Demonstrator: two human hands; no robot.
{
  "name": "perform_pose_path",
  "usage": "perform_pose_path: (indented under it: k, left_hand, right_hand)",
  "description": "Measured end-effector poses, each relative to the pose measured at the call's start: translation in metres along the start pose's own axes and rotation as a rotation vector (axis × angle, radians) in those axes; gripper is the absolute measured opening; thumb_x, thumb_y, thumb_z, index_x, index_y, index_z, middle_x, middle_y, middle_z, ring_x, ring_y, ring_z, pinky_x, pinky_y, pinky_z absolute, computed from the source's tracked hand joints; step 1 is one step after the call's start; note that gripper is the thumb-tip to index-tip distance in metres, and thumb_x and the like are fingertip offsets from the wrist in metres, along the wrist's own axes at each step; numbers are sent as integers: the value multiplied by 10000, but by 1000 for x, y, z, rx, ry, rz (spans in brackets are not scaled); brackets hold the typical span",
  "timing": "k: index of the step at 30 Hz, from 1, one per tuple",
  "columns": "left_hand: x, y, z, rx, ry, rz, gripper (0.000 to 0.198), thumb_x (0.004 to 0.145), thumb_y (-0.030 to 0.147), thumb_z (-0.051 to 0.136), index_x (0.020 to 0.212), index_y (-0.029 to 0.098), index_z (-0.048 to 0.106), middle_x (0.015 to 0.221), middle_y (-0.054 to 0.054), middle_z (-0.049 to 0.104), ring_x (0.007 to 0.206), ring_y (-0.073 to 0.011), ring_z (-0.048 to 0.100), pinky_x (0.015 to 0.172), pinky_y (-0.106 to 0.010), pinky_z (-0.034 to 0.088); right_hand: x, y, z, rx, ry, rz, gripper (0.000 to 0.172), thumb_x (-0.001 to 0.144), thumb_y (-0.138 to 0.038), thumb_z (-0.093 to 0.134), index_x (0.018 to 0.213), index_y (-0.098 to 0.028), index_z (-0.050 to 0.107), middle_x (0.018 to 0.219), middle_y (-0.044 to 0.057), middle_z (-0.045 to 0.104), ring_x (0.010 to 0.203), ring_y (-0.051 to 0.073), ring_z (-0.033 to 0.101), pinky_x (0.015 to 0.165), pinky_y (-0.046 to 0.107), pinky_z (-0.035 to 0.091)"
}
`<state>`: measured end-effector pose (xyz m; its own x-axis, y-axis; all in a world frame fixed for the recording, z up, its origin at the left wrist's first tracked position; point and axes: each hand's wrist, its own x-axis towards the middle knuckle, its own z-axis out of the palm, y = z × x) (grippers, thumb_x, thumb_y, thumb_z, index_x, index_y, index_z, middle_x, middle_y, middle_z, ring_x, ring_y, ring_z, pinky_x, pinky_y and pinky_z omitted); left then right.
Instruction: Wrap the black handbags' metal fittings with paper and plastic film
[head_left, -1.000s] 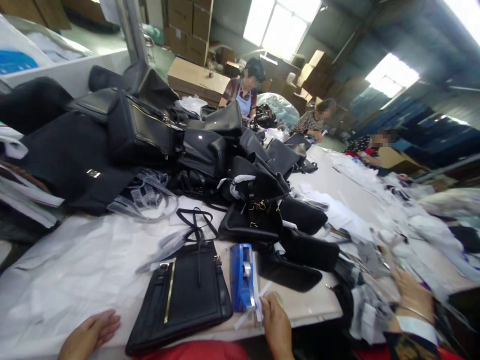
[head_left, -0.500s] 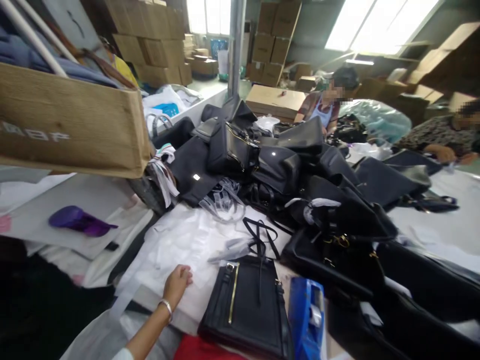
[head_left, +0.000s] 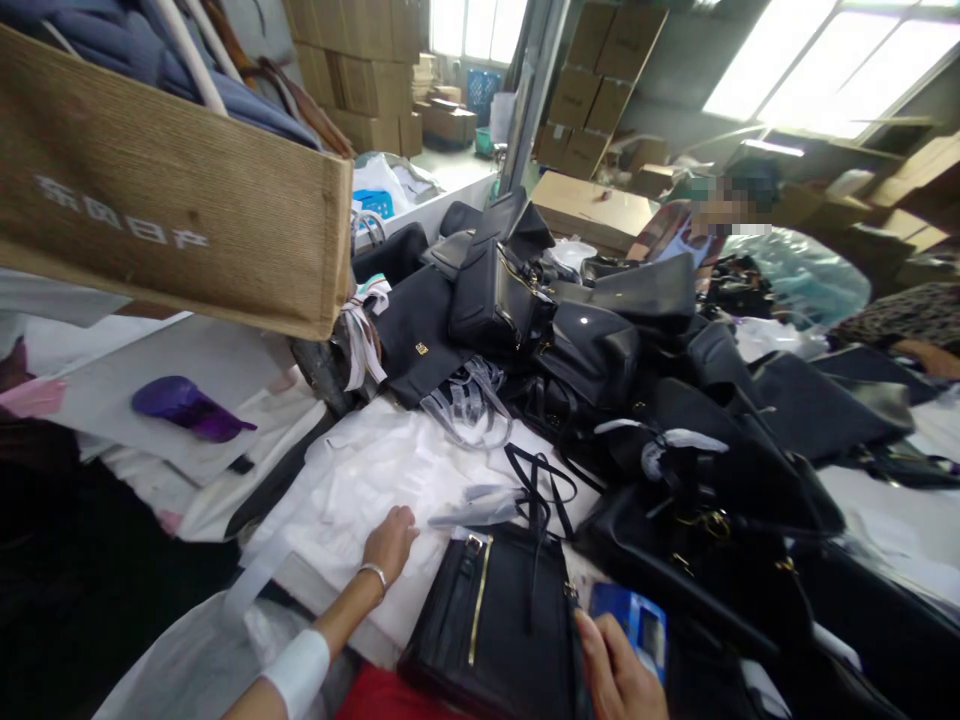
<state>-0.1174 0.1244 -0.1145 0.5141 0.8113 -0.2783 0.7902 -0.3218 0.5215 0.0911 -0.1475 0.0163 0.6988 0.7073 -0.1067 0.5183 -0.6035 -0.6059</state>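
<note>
Left hand (head_left: 390, 540): it rests knuckles up on the white paper sheets (head_left: 352, 480) that cover the near part of the desk (head_left: 330, 600). The fingers are curled under. Whether they pinch a sheet cannot be told. A thin bangle (head_left: 373, 572) sits at the wrist, and a white cuff (head_left: 300, 670) lies further up the forearm.

Right hand (head_left: 619, 672): it is at the bottom edge of the view and partly cut off. The fingers are loosely stretched and hold nothing. It lies against the near end of the blue tape dispenser (head_left: 637, 618) and just beside the right edge of the flat black bag (head_left: 495, 625).

Flat black bag: it lies face up on the desk between the two hands, with a gold zip line running down its front. Its thin black strap (head_left: 540, 480) loops over the paper beyond it.

Surroundings: a large heap of black handbags (head_left: 637, 380) fills the middle and right of the desk, just behind the flat bag. Clear plastic strips (head_left: 469, 395) lie at the heap's near left edge. A brown woven tote (head_left: 172, 210) with white lettering hangs across the upper left. Below it a purple object (head_left: 191, 408) lies on a grey board (head_left: 112, 385). Stacked cardboard boxes (head_left: 592, 70) stand at the back. A co-worker (head_left: 705, 225) sits behind the heap.
</note>
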Motion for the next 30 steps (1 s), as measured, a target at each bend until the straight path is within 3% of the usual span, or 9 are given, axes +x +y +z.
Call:
perform_pose_path:
  k: [3, 9, 14, 17, 21, 24, 26, 30]
  left_hand:
    - [8, -9, -8, -8, -6, 40, 101, 883, 174, 461, 810, 201, 525, 859, -24, 574, 783, -159, 566, 708, -253, 383]
    - [-3, -14, -12, -21, 7, 18, 177, 925, 230, 397, 787, 205, 504, 786, -22, 593, 743, -168, 565, 672, -262, 370]
    - [-30, -4, 8, -45, 4, -65, 107, 910, 261, 459, 892, 187, 534, 778, -29, 634, 735, -181, 609, 646, -266, 386]
    - [-33, 0, 13, -63, 13, -97, 109, 904, 248, 472, 954, 193, 551, 808, -20, 649, 778, -172, 632, 680, -255, 415]
    - [-26, -4, -2, -50, 108, -162, 221, 928, 222, 399, 1120, 188, 502, 1051, -78, 608, 966, -190, 605, 794, -278, 434]
    - [-25, -14, -15, -26, 149, -223, 378, 842, 198, 552, 1204, 154, 451, 1223, -146, 499, 1099, -258, 532, 869, -335, 411]
    - [-25, -22, -20, -38, 125, -256, 377, 762, 155, 635, 1117, 143, 508, 1159, -144, 531, 1068, -281, 536, 871, -358, 399]
    - [-16, -37, -28, -166, 31, -310, 57, 752, 150, 608, 749, 172, 555, 745, -36, 587, 792, -221, 584, 737, -319, 405]
  right_hand:
    - [6, -24, 16, 151, -85, 33, 413, 923, -530, 387, 652, -234, 485, 516, -36, 472, 463, 129, 480, 487, 204, 384]
    - [14, -45, 38, 193, -283, -102, 339, 949, -477, 385, 766, -225, 520, 590, -35, 516, 527, 121, 528, 511, 183, 391]
    - [17, -56, 53, 201, -346, -238, 230, 966, -383, 377, 1039, -237, 539, 879, 29, 649, 781, 154, 642, 699, 202, 482]
    - [19, -65, 63, 187, -402, -349, 234, 965, -319, 387, 1141, -242, 520, 1004, 57, 652, 931, 174, 643, 802, 224, 484]
    - [23, -77, 72, 154, -468, -473, 215, 958, -262, 383, 1085, -239, 556, 974, 55, 659, 906, 180, 652, 775, 224, 480]
    - [25, -80, 77, 148, -492, -483, 197, 960, -269, 379, 972, -235, 572, 876, 37, 656, 815, 170, 656, 715, 216, 465]
    - [26, -78, 80, 158, -501, -465, 187, 960, -285, 391, 932, -234, 568, 849, 28, 653, 794, 166, 651, 705, 213, 452]
    - [27, -74, 81, 201, -531, -412, 183, 956, -312, 411, 913, -233, 570, 840, 21, 648, 796, 167, 639, 714, 218, 435]
